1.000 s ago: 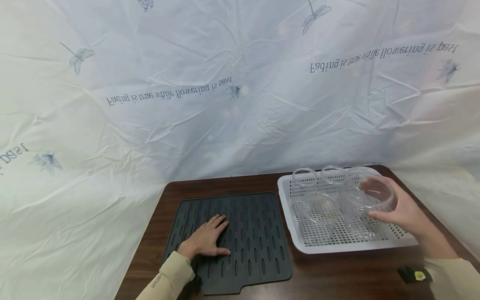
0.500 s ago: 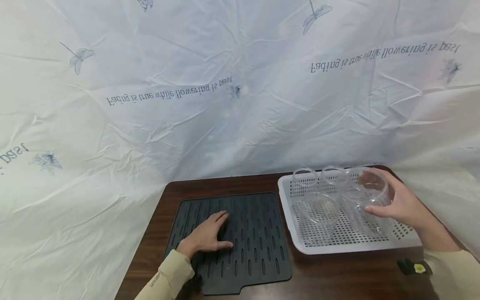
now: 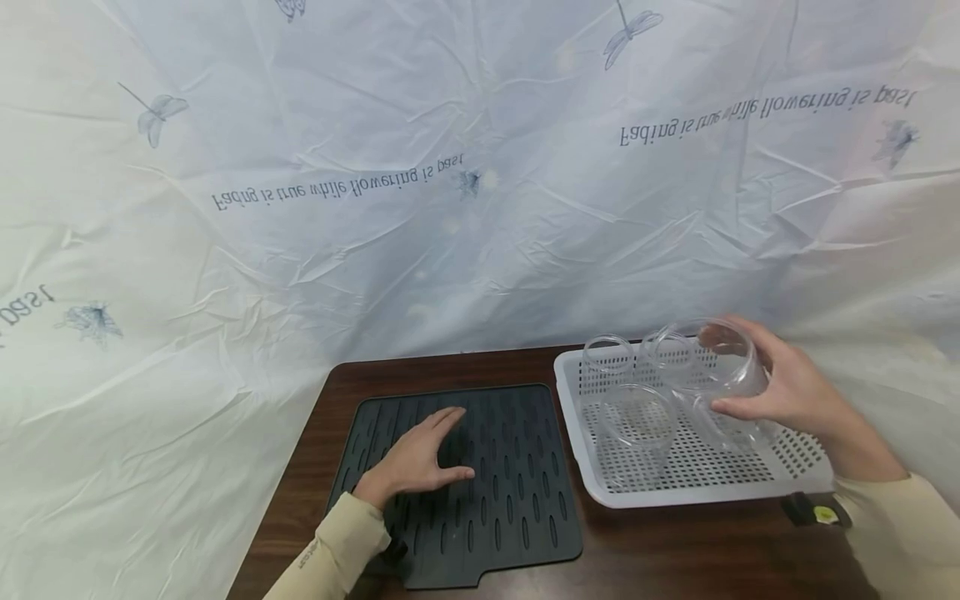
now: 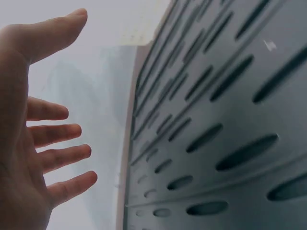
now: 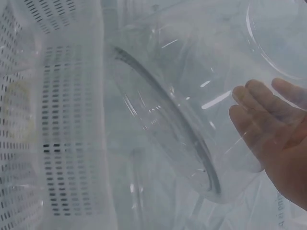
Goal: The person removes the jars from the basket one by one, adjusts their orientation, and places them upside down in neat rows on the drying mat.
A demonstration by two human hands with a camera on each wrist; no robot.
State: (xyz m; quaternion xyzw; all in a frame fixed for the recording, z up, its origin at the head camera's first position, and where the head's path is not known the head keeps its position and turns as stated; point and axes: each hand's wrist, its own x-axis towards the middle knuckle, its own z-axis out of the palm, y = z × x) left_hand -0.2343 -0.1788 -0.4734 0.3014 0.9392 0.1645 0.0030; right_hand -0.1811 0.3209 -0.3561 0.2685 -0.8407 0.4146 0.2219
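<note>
My right hand (image 3: pixel 798 392) grips a large clear cup (image 3: pixel 693 383) from its right side, thumb in front and fingers behind. The cup tilts over the white perforated basket (image 3: pixel 675 502); seen from the right wrist, it stands above the basket's wall, with the fingers (image 5: pixel 259 110) showing through the clear side. Other clear cups remain in the basket, one wide cup (image 3: pixel 637 429) at the front and a smaller one (image 3: pixel 609 357) at the back left. My left hand (image 3: pixel 411 462) hovers above the dark ribbed mat (image 3: pixel 517 492), thumb spread from straight fingers, holding nothing.
Both mat and basket lie on a brown wooden table (image 3: pixel 296 508). Behind the table hangs a pale printed sheet (image 3: pixel 480 250). The basket's raised rim stands between the mat and the cups.
My right hand has shifted the large cup left and toward the back, tilting it further. The left hand has risen off the mat slightly and moved a little forward.
</note>
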